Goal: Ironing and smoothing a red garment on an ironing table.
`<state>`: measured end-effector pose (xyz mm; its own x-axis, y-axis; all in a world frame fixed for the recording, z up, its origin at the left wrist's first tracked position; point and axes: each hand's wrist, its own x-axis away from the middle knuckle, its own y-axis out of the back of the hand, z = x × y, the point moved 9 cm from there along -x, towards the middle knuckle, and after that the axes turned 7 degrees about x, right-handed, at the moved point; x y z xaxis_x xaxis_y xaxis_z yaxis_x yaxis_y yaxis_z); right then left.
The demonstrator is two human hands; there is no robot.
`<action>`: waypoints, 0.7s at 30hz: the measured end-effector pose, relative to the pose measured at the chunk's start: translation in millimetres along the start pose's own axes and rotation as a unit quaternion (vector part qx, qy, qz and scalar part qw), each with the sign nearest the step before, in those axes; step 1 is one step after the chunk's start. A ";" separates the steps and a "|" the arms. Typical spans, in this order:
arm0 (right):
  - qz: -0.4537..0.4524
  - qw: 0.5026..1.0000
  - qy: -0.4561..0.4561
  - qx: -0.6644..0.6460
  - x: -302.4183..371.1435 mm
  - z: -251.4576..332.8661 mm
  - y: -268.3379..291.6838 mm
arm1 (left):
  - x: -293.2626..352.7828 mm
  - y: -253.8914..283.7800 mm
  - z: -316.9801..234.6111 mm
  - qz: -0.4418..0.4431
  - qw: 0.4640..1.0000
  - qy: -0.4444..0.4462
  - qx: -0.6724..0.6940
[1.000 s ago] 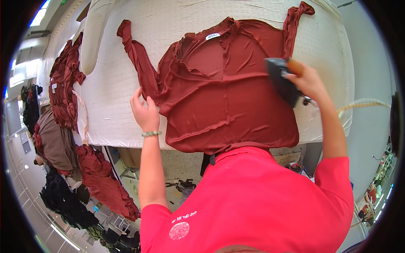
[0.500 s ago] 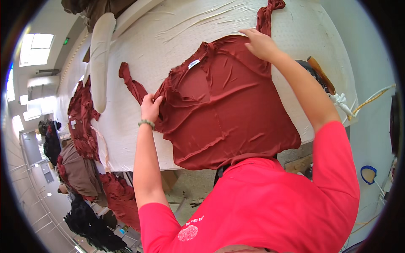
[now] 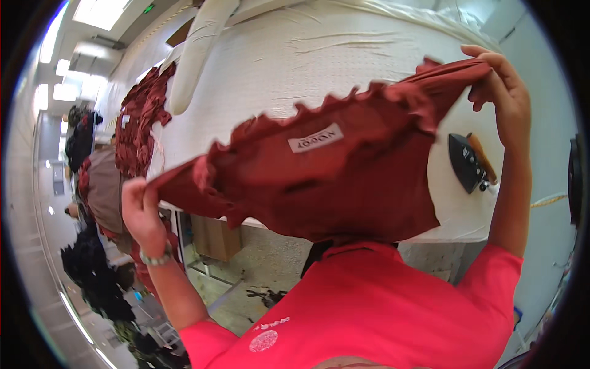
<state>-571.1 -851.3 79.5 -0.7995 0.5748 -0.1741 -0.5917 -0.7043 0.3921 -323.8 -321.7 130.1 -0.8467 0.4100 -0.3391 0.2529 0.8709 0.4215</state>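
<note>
A dark red blouse [image 3: 319,184] with a ruffled neckline is stretched between my hands, lifted toward me above the padded white table [image 3: 295,67]. Inside its neck a white label [image 3: 315,138] faces me. My left hand [image 3: 144,212] pinches one shoulder end of the blouse, out past the table's front edge. Up at the right, my right hand [image 3: 501,92] grips the other shoulder end, some of its fingers spread. The blouse's lower part hangs down close to my body; its sleeves are mostly hidden behind it.
A black iron [image 3: 468,161] with a wooden handle rests at the table's right side. A long white padded arm [image 3: 201,55] juts over the table's left. More dark red garments [image 3: 141,123] lie at the left edge, beside a brown cloth heap [image 3: 109,189]. Below stands a cardboard box [image 3: 215,238].
Both hands have moved apart and raised the blouse off the table, pulling its neckline taut. Earlier it lay flat, with a hand at each shoulder. The view has shifted somewhat.
</note>
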 end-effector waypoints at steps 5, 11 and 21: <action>0.186 0.969 0.011 0.161 -71.8 -22.9 -28.6 | -74.2 -36.0 47.0 0.180 0.951 -0.034 -0.249; -0.217 0.910 0.258 0.241 -90.8 133.7 21.5 | -84.4 73.3 -74.9 -0.237 0.926 -0.175 -0.238; -0.058 0.946 0.209 0.242 114.1 9.4 -21.4 | 146.5 -24.4 -2.6 0.008 0.917 -0.180 -0.355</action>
<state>-648.7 -766.7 59.8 -0.7626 0.3499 -0.5442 -0.6428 -0.3147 0.6985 -455.2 -283.7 72.3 -0.6041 0.5954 -0.5297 -0.2130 0.5198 0.8273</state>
